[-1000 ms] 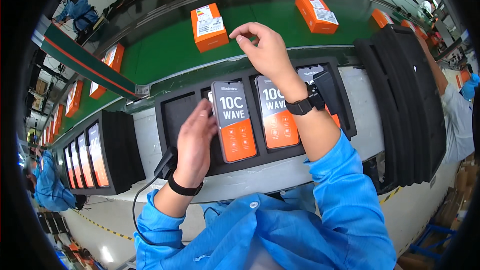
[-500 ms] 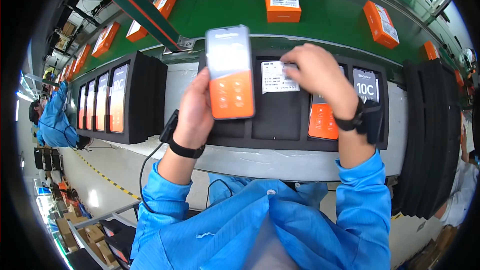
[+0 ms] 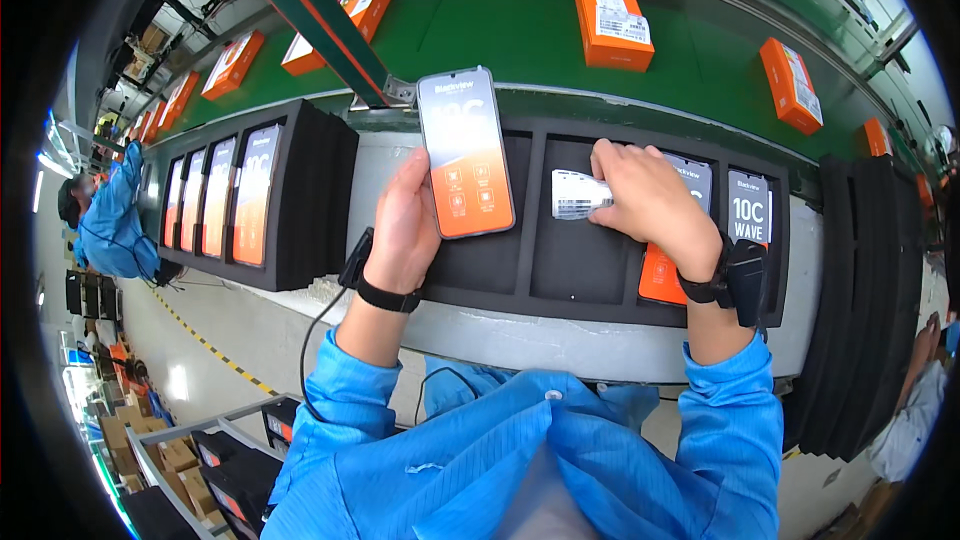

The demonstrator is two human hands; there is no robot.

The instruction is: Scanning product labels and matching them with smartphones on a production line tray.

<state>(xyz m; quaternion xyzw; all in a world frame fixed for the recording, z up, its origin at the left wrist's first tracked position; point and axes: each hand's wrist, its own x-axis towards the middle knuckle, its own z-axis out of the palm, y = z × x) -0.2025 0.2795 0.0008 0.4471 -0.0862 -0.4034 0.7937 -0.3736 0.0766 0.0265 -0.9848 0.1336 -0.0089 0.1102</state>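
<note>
My left hand (image 3: 402, 225) is closed round the left edge of a smartphone (image 3: 467, 155), its white and orange front facing up. The phone is held above the left part of a black foam tray (image 3: 575, 270). With curled fingers, my right hand (image 3: 650, 190) grips the right end of a white printed label (image 3: 577, 196). That label lies over a compartment of the tray and looks bent. Beside and partly under my right hand sits another phone (image 3: 661, 275) in its slot. Farther right, one more phone (image 3: 748, 202) rests in the tray.
A second black foam tray (image 3: 313, 200) with several phones stands at the left. Stacked black trays (image 3: 850, 300) rise at the right. Behind the bench, orange boxes (image 3: 612, 30) lie on a green conveyor (image 3: 490, 30), with a green post (image 3: 310, 20) in front. A person (image 3: 110, 230) works far left.
My right hand's fingers have closed over the label's right end, which now looks bent. The whole view has shifted, and the phone in my left hand shows less glare.
</note>
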